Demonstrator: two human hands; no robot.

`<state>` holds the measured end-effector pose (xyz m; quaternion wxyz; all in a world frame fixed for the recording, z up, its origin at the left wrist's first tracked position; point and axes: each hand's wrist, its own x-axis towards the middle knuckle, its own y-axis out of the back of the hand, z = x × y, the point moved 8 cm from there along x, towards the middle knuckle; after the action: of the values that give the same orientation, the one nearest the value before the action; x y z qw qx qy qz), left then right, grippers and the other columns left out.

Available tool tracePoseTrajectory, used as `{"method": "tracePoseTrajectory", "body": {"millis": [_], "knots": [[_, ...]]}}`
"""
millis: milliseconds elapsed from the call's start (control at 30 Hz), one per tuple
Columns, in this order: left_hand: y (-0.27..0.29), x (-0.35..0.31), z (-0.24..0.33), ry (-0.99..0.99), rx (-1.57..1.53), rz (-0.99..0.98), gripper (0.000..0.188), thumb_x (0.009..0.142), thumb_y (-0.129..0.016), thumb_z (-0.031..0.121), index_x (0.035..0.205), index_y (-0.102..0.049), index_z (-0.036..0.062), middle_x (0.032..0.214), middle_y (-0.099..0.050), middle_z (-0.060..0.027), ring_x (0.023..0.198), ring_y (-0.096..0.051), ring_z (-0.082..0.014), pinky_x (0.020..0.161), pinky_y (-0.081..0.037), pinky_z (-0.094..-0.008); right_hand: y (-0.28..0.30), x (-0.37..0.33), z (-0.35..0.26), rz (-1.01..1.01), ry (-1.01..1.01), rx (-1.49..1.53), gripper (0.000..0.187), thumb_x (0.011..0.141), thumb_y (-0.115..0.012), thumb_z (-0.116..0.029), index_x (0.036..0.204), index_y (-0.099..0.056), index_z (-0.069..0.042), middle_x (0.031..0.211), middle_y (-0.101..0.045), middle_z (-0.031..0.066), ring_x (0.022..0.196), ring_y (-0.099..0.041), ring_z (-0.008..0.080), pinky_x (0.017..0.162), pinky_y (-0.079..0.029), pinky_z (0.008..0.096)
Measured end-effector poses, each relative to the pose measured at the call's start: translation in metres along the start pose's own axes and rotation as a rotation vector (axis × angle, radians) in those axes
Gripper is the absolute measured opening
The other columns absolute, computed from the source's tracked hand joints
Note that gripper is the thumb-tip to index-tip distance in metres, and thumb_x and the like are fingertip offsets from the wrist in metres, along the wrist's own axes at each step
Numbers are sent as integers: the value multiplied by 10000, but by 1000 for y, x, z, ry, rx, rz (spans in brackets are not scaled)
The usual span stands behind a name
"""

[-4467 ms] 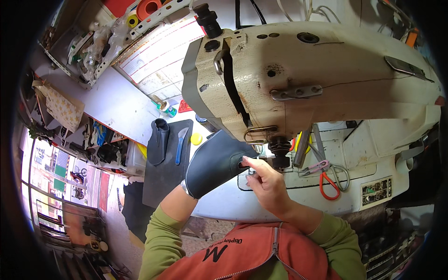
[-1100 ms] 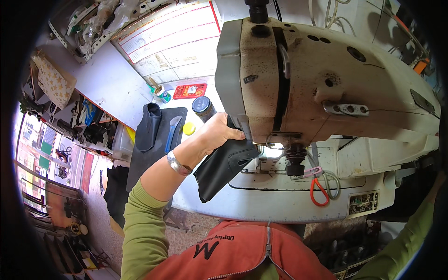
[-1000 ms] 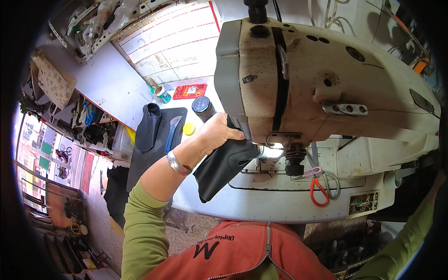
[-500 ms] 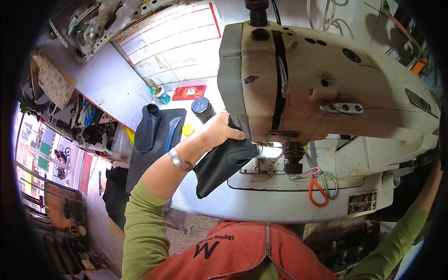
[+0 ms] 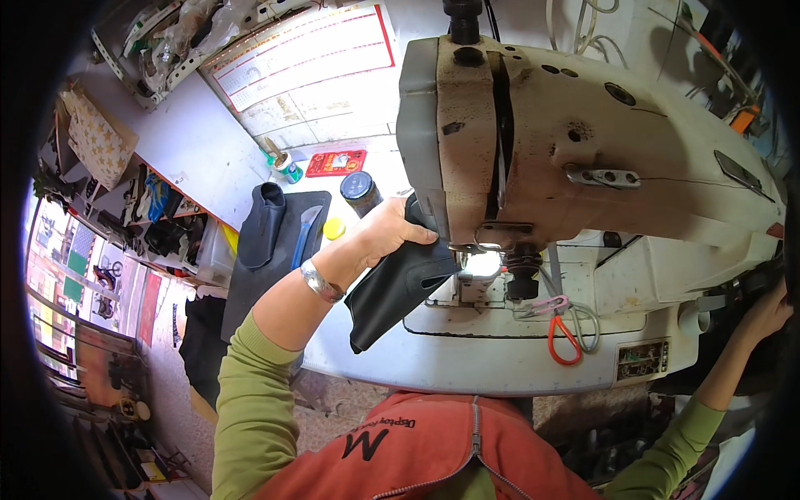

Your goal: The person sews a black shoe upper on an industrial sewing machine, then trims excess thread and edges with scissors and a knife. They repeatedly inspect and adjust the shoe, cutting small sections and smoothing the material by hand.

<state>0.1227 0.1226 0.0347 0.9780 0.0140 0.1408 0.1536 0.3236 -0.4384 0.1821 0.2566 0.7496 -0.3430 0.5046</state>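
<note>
My left hand (image 5: 390,233) pinches a black leather shoe upper (image 5: 390,298), thumb on top, and its right end lies under the presser foot area of the sewing machine (image 5: 533,142). The machine head hides the needle and part of the leather. At the far right, beside the machine's end, is my right hand (image 5: 767,317). Its fingers run into the dark rim, so I cannot see what they touch. A second black upper (image 5: 263,223) rests on a dark mat (image 5: 250,292) left of my left hand, next to a blue-handled knife (image 5: 303,240).
Beyond my left hand stand a dark jar (image 5: 360,193) and a yellow round lid (image 5: 334,228). Scissors with red and grey handles (image 5: 565,340) lie on the machine bed, right of the needle area. A red card (image 5: 336,163) and a small green-white can (image 5: 288,169) are farther back.
My right hand has come further into view at the right edge, its forearm shifting left. My left hand and the shoe upper stay almost in place; the view has shifted slightly.
</note>
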Motion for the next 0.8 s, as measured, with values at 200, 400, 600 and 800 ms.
{"method": "tracePoseTrajectory", "body": {"millis": [200,400,600,800], "knots": [[1,-1,-8,31,-126,-6,298,771,-623,-130,1060,-621,-57,936,-686,-129,807,-692,-208,729,-590,-331,7,-17,17,-2,-3,-94,458,966,-557,-359,1136,-593,66,1105,-576,180,957,-587,248,843,-464,331],[0,-5,-13,74,-187,51,268,795,-607,-126,1057,-610,-69,941,-683,-144,808,-693,-222,753,-587,-325,9,-30,21,-12,-7,-134,462,951,-591,-371,1131,-607,54,1105,-573,132,941,-599,205,817,-480,297],[3,-2,-24,49,-248,23,254,805,-606,-117,1055,-608,-77,935,-682,-140,795,-691,-215,752,-586,-322,5,-37,-17,-25,-3,-33,388,977,-547,-276,1206,-572,36,1229,-535,124,1058,-561,203,884,-465,295],[4,-3,-26,27,-228,34,233,807,-609,-112,1037,-621,-73,920,-686,-129,785,-688,-205,743,-581,-318,2,-51,-62,-70,144,-1,351,995,-515,-197,1270,-543,20,1345,-491,126,1175,-513,211,933,-448,297]]}}
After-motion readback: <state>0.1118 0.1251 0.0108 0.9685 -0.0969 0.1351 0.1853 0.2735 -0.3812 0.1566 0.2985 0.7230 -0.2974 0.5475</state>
